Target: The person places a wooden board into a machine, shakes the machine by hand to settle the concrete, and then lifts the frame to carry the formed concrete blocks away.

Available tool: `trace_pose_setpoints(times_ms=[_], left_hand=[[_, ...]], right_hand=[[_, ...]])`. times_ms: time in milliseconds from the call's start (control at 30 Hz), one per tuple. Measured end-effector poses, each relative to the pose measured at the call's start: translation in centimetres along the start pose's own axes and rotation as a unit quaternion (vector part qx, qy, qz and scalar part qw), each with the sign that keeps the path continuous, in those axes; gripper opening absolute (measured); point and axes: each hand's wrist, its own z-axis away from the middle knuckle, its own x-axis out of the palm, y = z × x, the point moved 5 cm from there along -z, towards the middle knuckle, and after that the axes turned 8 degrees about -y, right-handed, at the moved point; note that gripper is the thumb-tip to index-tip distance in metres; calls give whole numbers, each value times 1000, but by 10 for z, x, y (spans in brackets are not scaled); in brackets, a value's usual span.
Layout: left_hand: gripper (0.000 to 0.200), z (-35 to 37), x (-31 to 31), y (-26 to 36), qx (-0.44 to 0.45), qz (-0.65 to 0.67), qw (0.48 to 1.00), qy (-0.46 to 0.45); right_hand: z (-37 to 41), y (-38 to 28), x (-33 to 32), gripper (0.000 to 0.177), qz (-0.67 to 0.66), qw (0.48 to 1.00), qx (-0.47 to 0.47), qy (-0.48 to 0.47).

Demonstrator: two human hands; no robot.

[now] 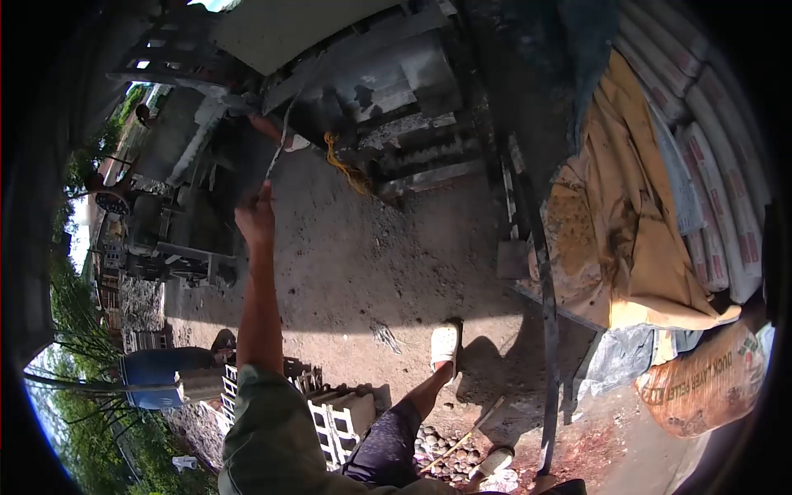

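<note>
My left arm reaches up the view, and my left hand [255,216] is closed on a thin cord [285,124]. The cord runs upward from the fist toward the dark block-shaped machine [396,91]. At the bottom edge, my right hand [544,484] shows only in part, closed round the lower end of a long dark bar [550,355]. This bar stretches up past the tan sheet. Below the machine hangs a bundle of yellow rope [346,169], apart from both hands.
Stacked sacks [718,181] and a tan sheet [635,214] line the right side. A printed feed sack [705,384] lies lower right. Hollow blocks [342,417], stones [445,450] and a blue barrel [161,375] are lower left. Another person's leg [266,126] shows near the machine.
</note>
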Motion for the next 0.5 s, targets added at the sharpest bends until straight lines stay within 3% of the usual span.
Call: trace_pose_setpoints(times_ms=[133,200,333,400,500], left_hand=[[29,-84,37,14,43,-64,997,-23],[28,-113,55,32,138,4,989,-49],[27,-160,98,59,80,78,990,-81],[27,-176,113,72,190,-22,981,-23],[29,-199,121,60,165,-8,984,-71]], right_hand=[[5,0,-3,43,-4,1000,11,7],[8,-1,-5,44,-5,1000,14,11],[19,-1,-5,47,-7,1000,23,16],[26,-2,-6,49,-8,999,24,22],[33,4,-8,51,-14,999,19,32]])
